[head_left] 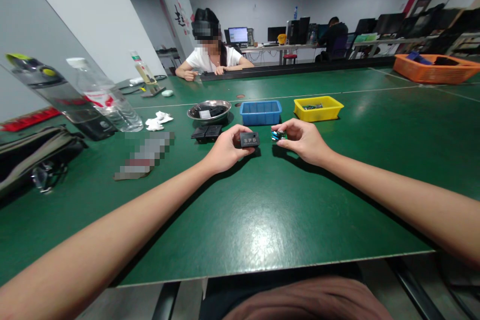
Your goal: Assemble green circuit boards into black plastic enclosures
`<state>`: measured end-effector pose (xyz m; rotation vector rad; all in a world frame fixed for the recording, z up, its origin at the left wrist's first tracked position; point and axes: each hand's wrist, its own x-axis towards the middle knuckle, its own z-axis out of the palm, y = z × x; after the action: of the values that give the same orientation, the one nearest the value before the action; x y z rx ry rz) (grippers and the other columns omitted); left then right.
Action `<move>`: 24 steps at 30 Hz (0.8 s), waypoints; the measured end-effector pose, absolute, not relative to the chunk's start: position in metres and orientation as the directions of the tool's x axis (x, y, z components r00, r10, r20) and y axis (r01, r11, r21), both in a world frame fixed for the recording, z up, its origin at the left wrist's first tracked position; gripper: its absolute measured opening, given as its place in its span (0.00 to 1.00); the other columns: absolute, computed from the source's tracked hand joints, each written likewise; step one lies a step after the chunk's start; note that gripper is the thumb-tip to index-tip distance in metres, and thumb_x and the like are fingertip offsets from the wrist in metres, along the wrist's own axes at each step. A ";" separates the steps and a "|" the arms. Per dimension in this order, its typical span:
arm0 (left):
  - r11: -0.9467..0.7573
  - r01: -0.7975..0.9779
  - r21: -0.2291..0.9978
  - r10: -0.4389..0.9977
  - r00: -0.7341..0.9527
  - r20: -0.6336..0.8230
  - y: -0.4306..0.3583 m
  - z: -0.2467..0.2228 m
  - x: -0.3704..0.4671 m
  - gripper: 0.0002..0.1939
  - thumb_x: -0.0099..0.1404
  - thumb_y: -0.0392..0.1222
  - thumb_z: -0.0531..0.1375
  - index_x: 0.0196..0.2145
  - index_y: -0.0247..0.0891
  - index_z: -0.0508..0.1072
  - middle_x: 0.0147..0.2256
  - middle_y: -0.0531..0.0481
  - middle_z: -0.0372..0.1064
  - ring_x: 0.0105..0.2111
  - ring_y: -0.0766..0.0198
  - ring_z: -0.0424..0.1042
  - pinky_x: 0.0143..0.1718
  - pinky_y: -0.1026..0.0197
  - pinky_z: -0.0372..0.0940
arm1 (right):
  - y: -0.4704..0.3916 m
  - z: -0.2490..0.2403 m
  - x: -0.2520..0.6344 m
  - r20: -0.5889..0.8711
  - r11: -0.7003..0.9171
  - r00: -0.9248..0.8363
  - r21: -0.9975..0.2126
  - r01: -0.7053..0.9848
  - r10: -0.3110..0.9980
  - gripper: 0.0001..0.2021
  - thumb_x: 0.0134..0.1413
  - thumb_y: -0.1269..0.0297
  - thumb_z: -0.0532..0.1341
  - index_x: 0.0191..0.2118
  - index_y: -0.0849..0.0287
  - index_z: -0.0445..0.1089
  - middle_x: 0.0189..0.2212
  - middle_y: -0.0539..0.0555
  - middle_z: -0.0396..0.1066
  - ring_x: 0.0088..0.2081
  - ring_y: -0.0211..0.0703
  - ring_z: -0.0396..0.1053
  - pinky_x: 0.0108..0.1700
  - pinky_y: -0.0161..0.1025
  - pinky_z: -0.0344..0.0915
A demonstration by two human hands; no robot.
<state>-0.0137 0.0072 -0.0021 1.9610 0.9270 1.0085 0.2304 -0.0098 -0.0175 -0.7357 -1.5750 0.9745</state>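
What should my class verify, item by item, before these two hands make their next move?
1. Left hand gripping the black SPD case: ok.
2. Right hand gripping the small electronic part: ok.
3. Case and part held apart, with a gap between: ok.
4. Blue tray and yellow tray upright: ok.
5. Small pieces in the yellow tray: ok.
6. Part matching the case's inside: cannot tell.

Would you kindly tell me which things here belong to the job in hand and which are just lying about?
Likely the job's:
- black SPD case
- small circuit piece
- blue tray
- yellow tray

Probably just lying about:
- clear plastic bottle
- crumpled tissues
- bag
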 end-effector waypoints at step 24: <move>-0.483 0.261 0.836 0.829 0.444 0.340 0.008 -0.003 -0.014 0.21 0.50 0.40 0.70 0.41 0.36 0.70 0.35 0.51 0.73 0.34 0.63 0.74 0.41 0.58 0.69 | -0.012 -0.018 0.230 0.482 0.490 -0.228 -0.872 -0.026 0.846 0.18 0.43 0.64 0.75 0.39 0.57 0.70 0.45 0.58 0.80 0.46 0.47 0.78 0.54 0.50 0.73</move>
<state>-0.0142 0.0081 -0.0030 1.9755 0.9133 1.0022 0.2295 -0.0120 -0.0176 -0.7243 -1.5967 0.9570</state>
